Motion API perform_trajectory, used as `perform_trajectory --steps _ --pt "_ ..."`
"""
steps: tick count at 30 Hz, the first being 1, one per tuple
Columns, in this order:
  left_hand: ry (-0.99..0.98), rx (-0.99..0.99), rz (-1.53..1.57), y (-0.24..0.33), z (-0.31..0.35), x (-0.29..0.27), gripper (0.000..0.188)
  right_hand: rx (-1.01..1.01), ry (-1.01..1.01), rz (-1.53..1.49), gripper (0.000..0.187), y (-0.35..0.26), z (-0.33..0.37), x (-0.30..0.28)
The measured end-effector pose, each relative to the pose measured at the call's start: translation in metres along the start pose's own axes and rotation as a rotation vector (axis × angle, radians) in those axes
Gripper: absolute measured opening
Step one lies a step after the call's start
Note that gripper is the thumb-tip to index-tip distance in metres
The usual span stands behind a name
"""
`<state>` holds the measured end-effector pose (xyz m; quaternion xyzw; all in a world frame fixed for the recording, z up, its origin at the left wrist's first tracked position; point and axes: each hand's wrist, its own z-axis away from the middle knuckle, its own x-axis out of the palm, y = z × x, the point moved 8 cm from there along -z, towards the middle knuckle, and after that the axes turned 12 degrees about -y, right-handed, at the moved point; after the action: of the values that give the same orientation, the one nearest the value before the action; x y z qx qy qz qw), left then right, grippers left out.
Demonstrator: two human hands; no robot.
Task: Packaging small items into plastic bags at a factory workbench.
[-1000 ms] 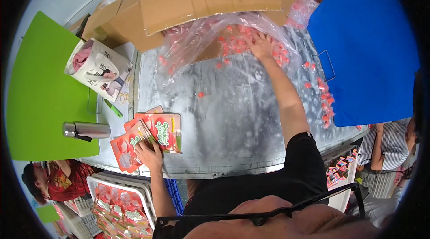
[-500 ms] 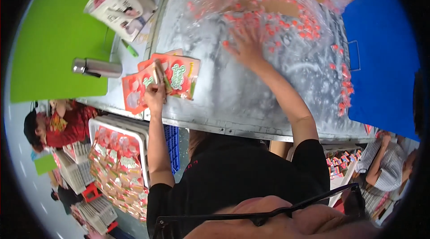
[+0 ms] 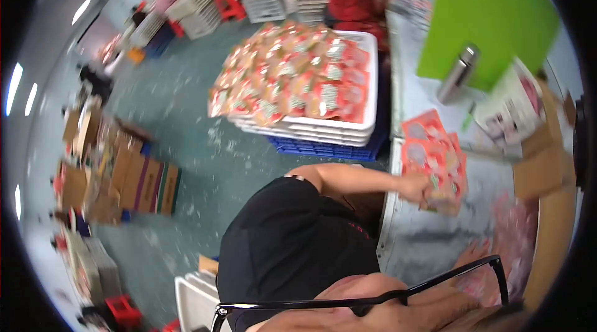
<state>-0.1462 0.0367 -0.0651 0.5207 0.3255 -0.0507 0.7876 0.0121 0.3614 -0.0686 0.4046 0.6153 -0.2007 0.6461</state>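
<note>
My left hand (image 3: 415,187) is closed on a red and clear printed pouch (image 3: 445,200) at the near edge of the table. Beyond it, several similar flat red pouches (image 3: 429,142) lie overlapping on the metal tabletop. At the lower right, my right hand (image 3: 474,256) rests among small pink-red pieces (image 3: 479,282) beside crumpled clear plastic. Its fingers look stretched out, though blurred, and the glasses frame hides part of the hand and wrist.
A steel flask (image 3: 458,74), a green marker (image 3: 468,117) and a white printed bag (image 3: 511,105) stand or lie by a green panel (image 3: 488,14). A white tray (image 3: 372,80) heaped with filled pouches sits left of the table. Cardboard boxes (image 3: 140,179) stand across the floor; a person in red is at the far end.
My view has swung left, bringing the heaped tray and the floor into the middle. My left hand still grips a pouch. My right hand stays at the pink pieces, now near the lower right edge.
</note>
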Motion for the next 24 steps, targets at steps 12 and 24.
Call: perform_trajectory --steps 12,24 --pt "-0.13 0.002 0.688 -0.009 -0.022 0.065 0.023 -1.176 0.3 -0.782 0.049 -0.14 0.151 -0.063" --pt "-0.224 -0.086 0.776 -0.009 -0.018 0.063 0.023 -1.01 0.309 -0.775 0.033 -0.133 0.144 -0.052"
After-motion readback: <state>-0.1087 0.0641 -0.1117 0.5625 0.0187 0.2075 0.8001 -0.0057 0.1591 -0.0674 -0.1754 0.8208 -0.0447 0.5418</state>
